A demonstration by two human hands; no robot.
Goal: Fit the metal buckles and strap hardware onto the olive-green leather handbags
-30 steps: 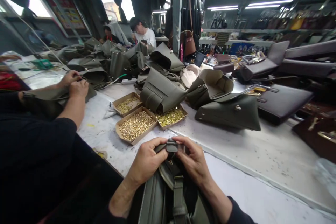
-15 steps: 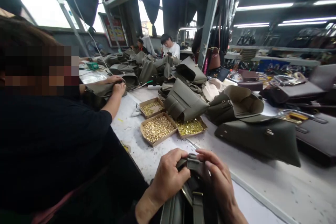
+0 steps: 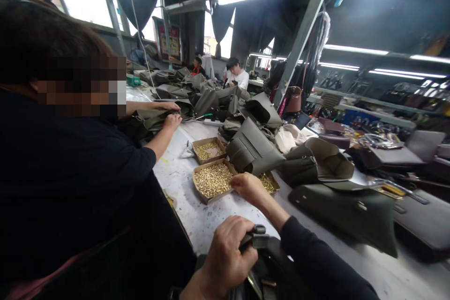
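Low in the middle, my left hand is closed round the strap of a dark olive bag, whose body is largely hidden below my arms. My right hand reaches forward to the right edge of a shallow cardboard box full of small gold metal pieces. Its fingers are drawn together at the rim. Whether they hold one of the pieces is hidden. Beyond my right hand a second box of yellower gold pieces is partly covered. Behind them stands a smaller box with fewer pieces.
An olive bag leans over the boxes. More olive bags and brown bags lie to the right, with a pile farther back. On the left sits a co-worker, both hands on a bag. A post rises behind.
My right hand has let go of the strap and moved forward and left to the box of gold pieces. My left hand stays on the strap. The camera view has shifted slightly.
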